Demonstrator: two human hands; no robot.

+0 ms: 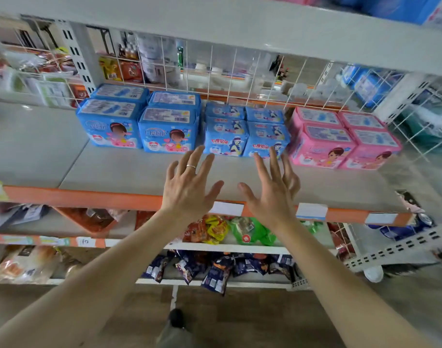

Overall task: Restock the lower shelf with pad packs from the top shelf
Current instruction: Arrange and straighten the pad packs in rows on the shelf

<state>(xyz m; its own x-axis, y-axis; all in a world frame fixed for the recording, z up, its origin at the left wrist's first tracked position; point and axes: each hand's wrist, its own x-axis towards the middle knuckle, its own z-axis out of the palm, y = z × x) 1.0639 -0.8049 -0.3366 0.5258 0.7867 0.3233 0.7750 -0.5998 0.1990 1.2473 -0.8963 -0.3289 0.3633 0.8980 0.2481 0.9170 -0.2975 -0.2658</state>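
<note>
1. The shelf (114, 169) with the orange front edge carries pad packs along its back: big blue packs (139, 121) at its left, small blue packs (245, 133) at its middle, pink packs (340, 139) at its right.
2. The left hand (187, 187), wearing a ring (191, 166), hovers over the shelf's front, fingers spread, holding nothing.
3. The right hand (272, 194) is likewise spread and empty over the shelf. Its fingertips overlap the small blue packs, but contact is unclear.

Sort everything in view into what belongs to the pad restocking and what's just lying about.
Job: large blue pad packs, small blue pad packs, pink pad packs, the shelf under them, left hand, right hand (both empty).
Lying about: red and yellow snack bags, green packets, dark blue packets, bread.
</note>
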